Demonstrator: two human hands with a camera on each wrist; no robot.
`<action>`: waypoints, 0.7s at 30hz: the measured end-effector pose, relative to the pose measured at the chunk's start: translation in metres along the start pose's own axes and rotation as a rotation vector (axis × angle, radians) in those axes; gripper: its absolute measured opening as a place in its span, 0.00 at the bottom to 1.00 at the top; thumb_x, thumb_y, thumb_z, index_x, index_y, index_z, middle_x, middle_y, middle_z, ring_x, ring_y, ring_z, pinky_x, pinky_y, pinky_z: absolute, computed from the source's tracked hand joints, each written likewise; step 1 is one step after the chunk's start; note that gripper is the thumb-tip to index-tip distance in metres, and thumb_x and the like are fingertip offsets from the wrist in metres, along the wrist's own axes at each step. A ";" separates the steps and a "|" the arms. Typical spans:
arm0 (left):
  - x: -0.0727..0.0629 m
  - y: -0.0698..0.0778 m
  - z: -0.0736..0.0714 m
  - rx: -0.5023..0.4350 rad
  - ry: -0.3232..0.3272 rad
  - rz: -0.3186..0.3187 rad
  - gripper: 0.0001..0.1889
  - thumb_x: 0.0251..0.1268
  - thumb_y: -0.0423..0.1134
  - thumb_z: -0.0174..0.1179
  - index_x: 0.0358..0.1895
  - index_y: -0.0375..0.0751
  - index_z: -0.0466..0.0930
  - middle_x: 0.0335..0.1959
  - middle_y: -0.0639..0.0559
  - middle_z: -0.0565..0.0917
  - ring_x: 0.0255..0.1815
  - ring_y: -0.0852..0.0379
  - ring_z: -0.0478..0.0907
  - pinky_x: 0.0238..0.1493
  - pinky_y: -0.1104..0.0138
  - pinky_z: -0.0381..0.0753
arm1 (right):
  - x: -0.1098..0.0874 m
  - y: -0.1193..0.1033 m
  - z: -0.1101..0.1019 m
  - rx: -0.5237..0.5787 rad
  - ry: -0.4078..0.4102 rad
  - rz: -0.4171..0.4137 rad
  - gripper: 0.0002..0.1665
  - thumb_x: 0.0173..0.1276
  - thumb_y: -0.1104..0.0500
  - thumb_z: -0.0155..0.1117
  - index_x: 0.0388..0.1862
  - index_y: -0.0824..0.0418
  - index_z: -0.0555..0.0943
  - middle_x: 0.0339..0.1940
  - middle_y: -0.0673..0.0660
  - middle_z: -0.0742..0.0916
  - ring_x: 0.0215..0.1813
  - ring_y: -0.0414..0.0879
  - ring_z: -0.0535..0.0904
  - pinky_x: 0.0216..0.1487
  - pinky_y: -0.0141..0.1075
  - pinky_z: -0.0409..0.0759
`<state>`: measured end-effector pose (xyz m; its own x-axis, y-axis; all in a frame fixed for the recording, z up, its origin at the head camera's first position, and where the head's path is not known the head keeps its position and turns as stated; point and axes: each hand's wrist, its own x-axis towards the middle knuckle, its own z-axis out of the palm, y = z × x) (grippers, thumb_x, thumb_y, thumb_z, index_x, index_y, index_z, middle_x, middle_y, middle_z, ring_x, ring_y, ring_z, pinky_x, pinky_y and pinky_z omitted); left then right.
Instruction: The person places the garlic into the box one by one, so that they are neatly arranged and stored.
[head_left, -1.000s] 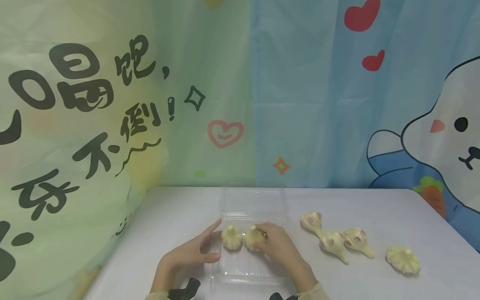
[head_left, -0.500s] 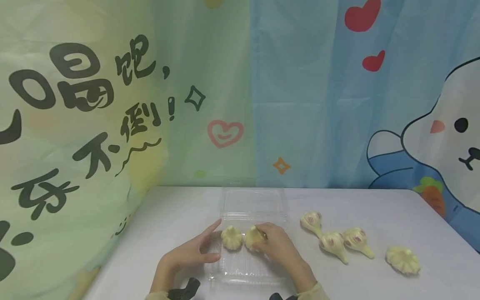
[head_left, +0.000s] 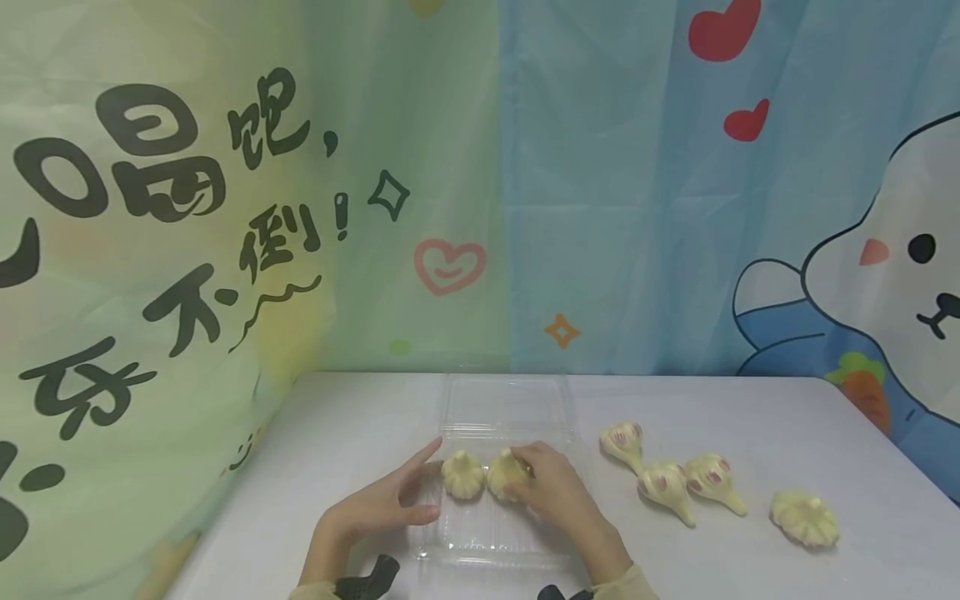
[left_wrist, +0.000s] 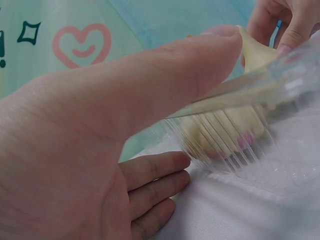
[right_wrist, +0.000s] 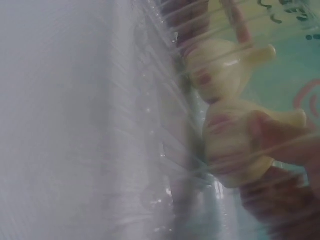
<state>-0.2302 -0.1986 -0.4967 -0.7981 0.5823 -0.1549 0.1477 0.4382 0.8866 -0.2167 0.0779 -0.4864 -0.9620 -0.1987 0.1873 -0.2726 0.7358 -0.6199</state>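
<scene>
A clear plastic clamshell box (head_left: 480,533) lies with its lid folded back on the white table. Two pale garlic bulbs stand side by side in it, stems up. My right hand (head_left: 553,487) pinches the right garlic bulb (head_left: 506,477) between thumb and fingers; the right wrist view shows this bulb (right_wrist: 230,150) through the clear wall. The left garlic bulb (head_left: 462,477) stands free of both hands. At the box's left side is my left hand (head_left: 382,502), thumb and fingers extended; in the left wrist view its fingertips (left_wrist: 175,160) lie right by the ribbed wall.
Right of the box lie three garlic bulbs with purple marks: one at the back (head_left: 622,442), one in front (head_left: 666,490) and one beside it (head_left: 714,479). Farther right sits a garlic bulb (head_left: 806,518). The raised lid (head_left: 506,404) reaches toward the printed curtain (head_left: 585,208).
</scene>
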 end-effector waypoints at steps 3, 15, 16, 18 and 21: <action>-0.001 0.001 0.000 -0.004 0.000 0.002 0.49 0.58 0.49 0.65 0.75 0.68 0.39 0.78 0.42 0.46 0.78 0.40 0.42 0.75 0.43 0.43 | 0.000 0.000 0.000 0.015 0.004 0.030 0.29 0.50 0.53 0.75 0.52 0.63 0.81 0.49 0.59 0.86 0.48 0.54 0.82 0.52 0.48 0.81; -0.003 0.003 -0.001 -0.014 -0.008 0.008 0.49 0.58 0.50 0.66 0.75 0.68 0.39 0.77 0.40 0.48 0.77 0.39 0.43 0.74 0.42 0.45 | -0.001 0.001 0.000 -0.006 0.033 0.043 0.29 0.48 0.51 0.76 0.50 0.60 0.82 0.45 0.57 0.86 0.45 0.51 0.82 0.50 0.47 0.81; -0.002 0.002 -0.001 -0.012 -0.007 0.009 0.49 0.57 0.50 0.66 0.76 0.67 0.39 0.77 0.40 0.48 0.77 0.39 0.43 0.74 0.42 0.45 | 0.000 0.002 0.000 -0.008 0.035 0.042 0.29 0.48 0.51 0.76 0.50 0.60 0.82 0.45 0.57 0.86 0.45 0.51 0.82 0.50 0.47 0.81; -0.002 0.002 -0.001 -0.011 -0.005 0.007 0.49 0.57 0.50 0.66 0.75 0.68 0.40 0.77 0.40 0.48 0.77 0.39 0.43 0.74 0.41 0.45 | 0.000 0.001 0.001 -0.004 0.036 0.043 0.29 0.48 0.51 0.76 0.50 0.60 0.82 0.45 0.57 0.87 0.45 0.51 0.82 0.49 0.47 0.81; -0.002 0.001 -0.001 -0.012 -0.004 0.002 0.49 0.57 0.50 0.66 0.75 0.68 0.40 0.77 0.41 0.48 0.77 0.39 0.43 0.74 0.42 0.45 | 0.000 0.001 0.000 0.014 0.032 0.056 0.29 0.48 0.52 0.76 0.50 0.59 0.82 0.47 0.57 0.87 0.45 0.51 0.83 0.49 0.46 0.82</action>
<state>-0.2293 -0.1997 -0.4956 -0.7953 0.5861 -0.1546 0.1422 0.4284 0.8923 -0.2174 0.0784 -0.4874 -0.9749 -0.1365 0.1761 -0.2187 0.7358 -0.6409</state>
